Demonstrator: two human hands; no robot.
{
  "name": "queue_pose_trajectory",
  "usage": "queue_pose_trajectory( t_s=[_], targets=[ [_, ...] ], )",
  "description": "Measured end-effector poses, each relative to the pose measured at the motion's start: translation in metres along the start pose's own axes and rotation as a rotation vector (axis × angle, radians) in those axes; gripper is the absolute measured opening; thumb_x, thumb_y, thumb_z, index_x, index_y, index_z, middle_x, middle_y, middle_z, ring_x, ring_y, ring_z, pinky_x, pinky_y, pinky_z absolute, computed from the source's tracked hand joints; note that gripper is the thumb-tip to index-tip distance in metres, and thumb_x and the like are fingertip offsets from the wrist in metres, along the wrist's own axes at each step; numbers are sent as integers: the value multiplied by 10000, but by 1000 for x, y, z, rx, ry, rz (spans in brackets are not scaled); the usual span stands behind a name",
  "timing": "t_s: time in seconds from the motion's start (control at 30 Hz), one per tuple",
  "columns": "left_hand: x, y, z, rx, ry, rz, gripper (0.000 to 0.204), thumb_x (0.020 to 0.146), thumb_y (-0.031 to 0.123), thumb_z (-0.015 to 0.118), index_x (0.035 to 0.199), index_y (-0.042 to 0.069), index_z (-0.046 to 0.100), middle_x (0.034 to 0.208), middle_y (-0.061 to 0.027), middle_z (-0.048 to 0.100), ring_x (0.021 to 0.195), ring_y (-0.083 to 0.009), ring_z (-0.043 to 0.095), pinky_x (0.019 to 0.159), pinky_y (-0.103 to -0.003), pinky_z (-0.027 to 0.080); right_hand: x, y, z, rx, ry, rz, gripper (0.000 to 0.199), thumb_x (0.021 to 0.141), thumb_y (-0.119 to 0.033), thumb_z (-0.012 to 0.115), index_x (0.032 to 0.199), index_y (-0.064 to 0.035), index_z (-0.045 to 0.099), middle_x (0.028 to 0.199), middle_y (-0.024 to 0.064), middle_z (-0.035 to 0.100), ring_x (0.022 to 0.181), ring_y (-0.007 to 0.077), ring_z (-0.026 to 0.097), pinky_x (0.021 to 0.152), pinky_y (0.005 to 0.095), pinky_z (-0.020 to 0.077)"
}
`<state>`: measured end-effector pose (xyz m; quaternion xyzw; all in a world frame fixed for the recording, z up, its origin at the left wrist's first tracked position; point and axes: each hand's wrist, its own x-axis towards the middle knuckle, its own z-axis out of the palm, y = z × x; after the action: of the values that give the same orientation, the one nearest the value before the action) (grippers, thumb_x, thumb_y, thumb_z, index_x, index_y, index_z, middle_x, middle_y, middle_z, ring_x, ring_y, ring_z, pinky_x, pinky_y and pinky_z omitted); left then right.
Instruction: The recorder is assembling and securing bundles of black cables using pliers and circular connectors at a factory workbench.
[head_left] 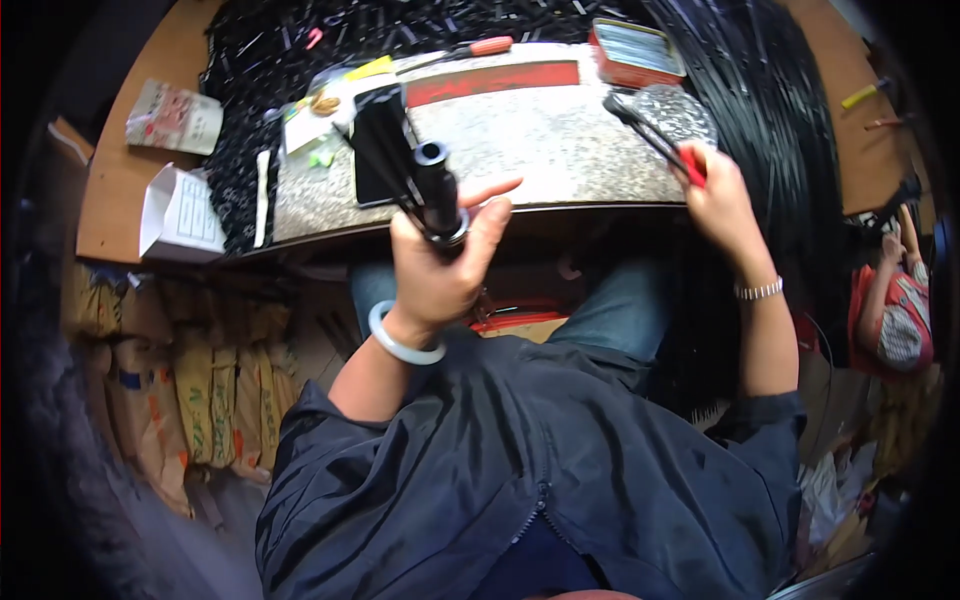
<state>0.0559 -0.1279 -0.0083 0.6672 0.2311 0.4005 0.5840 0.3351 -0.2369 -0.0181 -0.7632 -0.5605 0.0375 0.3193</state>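
Note:
My left hand (435, 270) is wrapped round a black tubular part (436, 190), its round open end pointing up. Thin dark rods or strips (385, 165) slant out beside the tube, blurred; I cannot tell whether they belong to it. Behind them a flat black phone-like slab (372, 185) lies on the speckled board (560, 145). Over the board's right side, my right hand (722, 200) is closed on red-handled pliers (655, 138), with the dark jaws pointing up and left. Close to the jaws lies a clear bag of small silvery pieces (678, 112).
A red tin (650, 74) of silvery pieces and an orange-handled screwdriver (488, 47) sit at the back. Black strips (775, 110) heap up at right, short black pieces (290, 45) behind. At left stand a white box (180, 215) and sacks (215, 400). Another person (893, 310) is at far right.

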Motion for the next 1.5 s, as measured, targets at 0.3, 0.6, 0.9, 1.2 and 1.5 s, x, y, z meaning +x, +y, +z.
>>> queue_pose_trajectory(
  t_s=[0.3, 0.6, 0.9, 1.2, 1.5],
  targets=[
    [-1, 5, 9, 12, -30, 50, 212, 876, 56, 561, 1061, -39, 601, 518, 52, 452, 374, -12, 342, 356, -171, 234, 53, 30, -13, -457, -220, 468, 326, 748, -328, 696, 886, -36, 650, 873, 169, 645, 839, 301, 622, 723, 376, 474],
    [0, 6, 11, 18, -37, 61, 192, 865, 53, 577, 1037, -12, 629, 556, 65, 471, 444, 0, 373, 409, -167, 255, 60, 40, -10, -579, -286, 489, 329, 755, -301, 689, 915, -25, 608, 945, 170, 640, 912, 317, 609, 765, 399, 476],
    [-1, 3, 11, -11, -43, 50, 189, 866, 50, 578, 1038, -8, 631, 555, 80, 454, 454, 13, 351, 413, -166, 235, 58, 27, -7, -559, -204, 428, 250, 783, -266, 644, 910, -50, 643, 871, 171, 646, 841, 320, 620, 720, 389, 483],
    [-1, 6, 10, 16, -55, 22, 196, 869, 62, 577, 1041, -19, 626, 533, 70, 457, 413, -1, 361, 384, -168, 243, 57, 28, -12, -457, -125, 436, 196, 777, -248, 628, 846, -65, 638, 822, 167, 635, 814, 337, 607, 709, 406, 473],
    [-2, 6, 18, 14, -74, 27, 206, 864, 68, 590, 1050, -16, 617, 541, 73, 458, 421, 0, 358, 393, -166, 239, 12, -35, -9, 1006, -144, 319, 182, 897, -222, 545, 868, -43, 559, 586, -20, 467, 514, 78, 430, 484, 219, 342]
  ],
)
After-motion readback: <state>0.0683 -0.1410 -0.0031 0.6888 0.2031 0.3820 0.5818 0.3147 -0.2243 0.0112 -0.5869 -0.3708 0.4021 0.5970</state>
